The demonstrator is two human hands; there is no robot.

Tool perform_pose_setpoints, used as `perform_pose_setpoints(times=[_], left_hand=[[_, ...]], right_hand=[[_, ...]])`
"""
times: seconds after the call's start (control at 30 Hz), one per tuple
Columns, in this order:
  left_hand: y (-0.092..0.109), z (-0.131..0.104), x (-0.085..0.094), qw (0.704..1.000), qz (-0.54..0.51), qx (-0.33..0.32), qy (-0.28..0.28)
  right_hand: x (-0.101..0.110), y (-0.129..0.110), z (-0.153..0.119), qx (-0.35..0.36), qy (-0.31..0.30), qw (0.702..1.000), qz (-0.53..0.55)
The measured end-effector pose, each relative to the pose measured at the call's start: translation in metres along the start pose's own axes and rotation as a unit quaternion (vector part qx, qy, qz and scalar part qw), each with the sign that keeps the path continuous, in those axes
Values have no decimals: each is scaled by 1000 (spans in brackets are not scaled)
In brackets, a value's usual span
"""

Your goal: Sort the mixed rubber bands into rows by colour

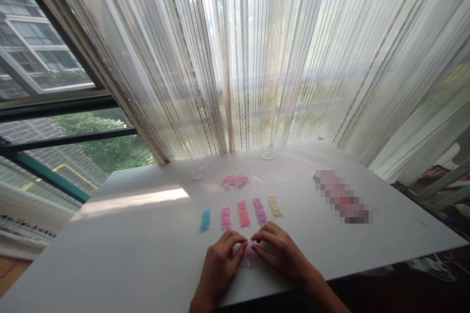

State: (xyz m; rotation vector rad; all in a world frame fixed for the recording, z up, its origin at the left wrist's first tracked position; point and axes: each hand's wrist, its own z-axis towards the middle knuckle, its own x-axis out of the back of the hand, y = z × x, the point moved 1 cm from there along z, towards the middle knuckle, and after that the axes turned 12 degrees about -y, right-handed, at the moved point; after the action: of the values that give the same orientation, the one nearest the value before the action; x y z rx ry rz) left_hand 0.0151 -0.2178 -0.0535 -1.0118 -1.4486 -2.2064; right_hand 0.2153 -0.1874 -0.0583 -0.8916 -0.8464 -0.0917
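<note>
My left hand [224, 259] rests low on the white table [139, 244], its thumb and forefinger pinched at something too small to make out. Beside it, my right hand [277, 248] has its thumb and forefinger apart, with nothing visible between them. A small pink and bluish pile [248, 260] lies between and partly behind the hands. Beyond them are rows of small pieces: teal [205, 219], pink [226, 217], coral [243, 213], purple [259, 211] and yellow [275, 206]. Farther back sits a mixed pink heap [235, 183].
A clear container [197, 169] stands near the table's back edge, with a round clear lid [267, 155] to its right. A blurred-out pink object [343, 198] lies at the right. Sheer curtains [249, 58] hang behind the table.
</note>
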Motion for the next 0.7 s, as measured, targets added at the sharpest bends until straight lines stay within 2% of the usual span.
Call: perform_pose_setpoints(times=[0.3, 0.7], left_hand=[[-1, -2, 0, 1000, 6, 3, -11], [0, -2, 0, 1000, 4, -5, 3]], right_hand=[[-1, 0, 0, 8, 1, 1000, -5], [1, -1, 2, -14, 1, 1000, -16]])
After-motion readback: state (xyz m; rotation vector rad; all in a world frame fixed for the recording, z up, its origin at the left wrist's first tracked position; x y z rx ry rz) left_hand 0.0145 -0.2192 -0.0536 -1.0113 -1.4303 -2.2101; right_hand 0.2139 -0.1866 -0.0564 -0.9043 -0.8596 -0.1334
